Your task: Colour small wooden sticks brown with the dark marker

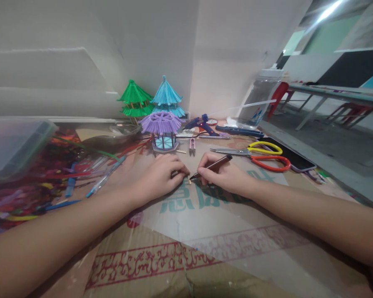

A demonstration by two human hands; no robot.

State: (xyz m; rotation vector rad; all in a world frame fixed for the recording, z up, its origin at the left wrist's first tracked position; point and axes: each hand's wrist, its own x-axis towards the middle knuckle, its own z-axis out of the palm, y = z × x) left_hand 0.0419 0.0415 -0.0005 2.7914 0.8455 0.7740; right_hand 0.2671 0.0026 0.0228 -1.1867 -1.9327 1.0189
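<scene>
My left hand (161, 174) rests on the cardboard, thumb and fingertips pinched on a short thin wooden stick (189, 180). In my right hand (217, 170) is a dark brown pen (219, 163), its tip at the stick. Just beyond my hands stands a small purple pavilion model (161, 123) with a pale blue base. Behind it are a green tiered-roof model (134, 95) and a light blue one (166, 93). A pair of pink thread snips (192, 146) lies between the purple model and my right hand.
Scissors with yellow and red handles (265, 155) lie right, beside a phone (287, 155). Behind are a blue glue gun (202, 124), blue cutter (239, 131) and clear bottle (257, 99). Coloured strips (18, 198) and a plastic box (21, 145) occupy the left. A wall rises behind.
</scene>
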